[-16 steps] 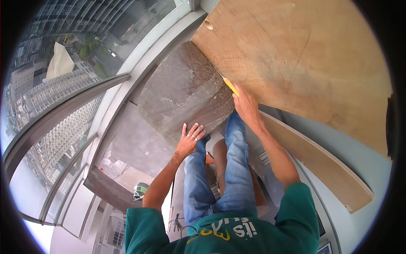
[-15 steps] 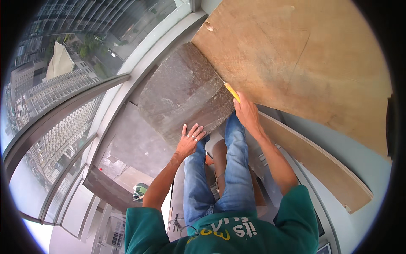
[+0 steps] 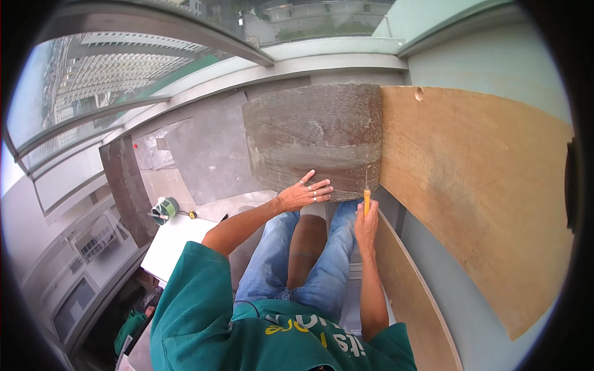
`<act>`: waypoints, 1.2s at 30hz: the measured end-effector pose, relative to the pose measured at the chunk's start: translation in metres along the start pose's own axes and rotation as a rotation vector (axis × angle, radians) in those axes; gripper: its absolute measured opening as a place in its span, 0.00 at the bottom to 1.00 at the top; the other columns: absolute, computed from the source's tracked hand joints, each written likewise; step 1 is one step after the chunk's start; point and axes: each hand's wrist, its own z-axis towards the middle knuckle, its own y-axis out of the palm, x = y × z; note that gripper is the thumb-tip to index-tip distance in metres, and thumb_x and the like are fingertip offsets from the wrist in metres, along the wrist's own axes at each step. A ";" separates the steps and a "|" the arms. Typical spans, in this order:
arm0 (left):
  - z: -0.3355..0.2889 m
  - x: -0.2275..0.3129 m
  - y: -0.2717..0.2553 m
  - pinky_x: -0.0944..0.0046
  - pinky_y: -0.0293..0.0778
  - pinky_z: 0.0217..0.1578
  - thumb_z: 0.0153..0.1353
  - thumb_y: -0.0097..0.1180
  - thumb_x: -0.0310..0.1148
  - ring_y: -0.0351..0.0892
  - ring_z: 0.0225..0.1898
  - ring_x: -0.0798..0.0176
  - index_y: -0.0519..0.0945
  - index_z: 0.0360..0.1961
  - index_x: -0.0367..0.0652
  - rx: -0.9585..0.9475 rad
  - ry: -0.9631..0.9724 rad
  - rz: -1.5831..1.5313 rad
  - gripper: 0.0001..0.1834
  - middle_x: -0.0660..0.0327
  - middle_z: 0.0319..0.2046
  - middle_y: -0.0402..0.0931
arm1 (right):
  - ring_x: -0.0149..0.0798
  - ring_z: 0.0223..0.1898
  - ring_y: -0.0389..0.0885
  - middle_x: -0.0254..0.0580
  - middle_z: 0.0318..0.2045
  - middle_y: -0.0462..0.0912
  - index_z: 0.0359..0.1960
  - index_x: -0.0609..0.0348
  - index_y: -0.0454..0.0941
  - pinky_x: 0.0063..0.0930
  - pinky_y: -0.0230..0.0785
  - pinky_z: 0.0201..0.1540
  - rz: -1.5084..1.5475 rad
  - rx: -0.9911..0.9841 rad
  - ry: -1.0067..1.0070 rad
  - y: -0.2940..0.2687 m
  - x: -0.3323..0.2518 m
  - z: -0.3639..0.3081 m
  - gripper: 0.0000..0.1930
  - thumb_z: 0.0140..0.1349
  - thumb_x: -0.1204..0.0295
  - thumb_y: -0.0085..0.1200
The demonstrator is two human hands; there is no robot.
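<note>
Glass balcony railing point(image 3: 93, 93) curves behind; beside it I see a plywood sheet point(image 3: 482, 185), then a grey ridged board point(image 3: 315, 136). My left hand point(image 3: 303, 195) lies flat and released on it; my right hand point(image 3: 366, 226) grips an orange-handled tool point(image 3: 366, 199) at the board's lower right corner.

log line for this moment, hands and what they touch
left hand: flat on grey panel | right hand: grips orange tool at panel edge
</note>
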 end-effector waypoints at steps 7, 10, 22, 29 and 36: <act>0.000 0.027 0.026 0.31 0.34 0.72 0.51 0.61 0.29 0.36 0.76 0.62 0.65 0.65 0.54 0.151 -0.149 -0.097 0.37 0.72 0.73 0.50 | 0.41 0.33 0.80 0.48 0.36 0.78 0.47 0.64 0.68 0.35 0.71 0.40 -0.240 -0.076 -0.169 -0.067 -0.030 0.042 0.12 0.73 0.67 0.43; 0.002 0.036 0.031 0.31 0.34 0.72 0.52 0.60 0.29 0.36 0.76 0.61 0.66 0.64 0.54 0.192 -0.233 -0.194 0.36 0.72 0.73 0.51 | 0.42 0.31 0.79 0.47 0.33 0.76 0.45 0.62 0.68 0.36 0.70 0.38 -0.369 -0.079 -0.274 -0.090 -0.058 0.062 0.10 0.73 0.67 0.43; -0.001 0.086 0.048 0.39 0.43 0.71 0.54 0.59 0.31 0.48 0.73 0.54 0.65 0.66 0.50 0.536 -0.928 -0.662 0.35 0.60 0.70 0.56 | 0.54 0.32 0.76 0.54 0.29 0.75 0.38 0.63 0.67 0.44 0.66 0.36 -0.780 -0.110 -0.529 -0.124 -0.187 0.213 0.12 0.67 0.66 0.52; 0.023 0.099 0.127 0.49 0.56 0.66 0.54 0.65 0.56 0.58 0.68 0.46 0.49 0.70 0.37 1.375 -2.096 -2.205 0.55 0.43 0.68 0.54 | 0.59 0.36 0.80 0.54 0.36 0.80 0.38 0.59 0.74 0.50 0.72 0.37 -1.359 -0.194 -0.817 -0.147 -0.241 0.313 0.13 0.62 0.62 0.56; 0.065 0.090 0.145 0.53 0.62 0.64 0.57 0.63 0.59 0.64 0.66 0.50 0.52 0.70 0.39 1.978 -1.379 -2.833 0.52 0.50 0.68 0.59 | 0.43 0.24 0.82 0.43 0.25 0.82 0.40 0.57 0.78 0.40 0.72 0.23 -1.456 -0.560 -0.111 -0.164 -0.256 0.382 0.14 0.65 0.58 0.55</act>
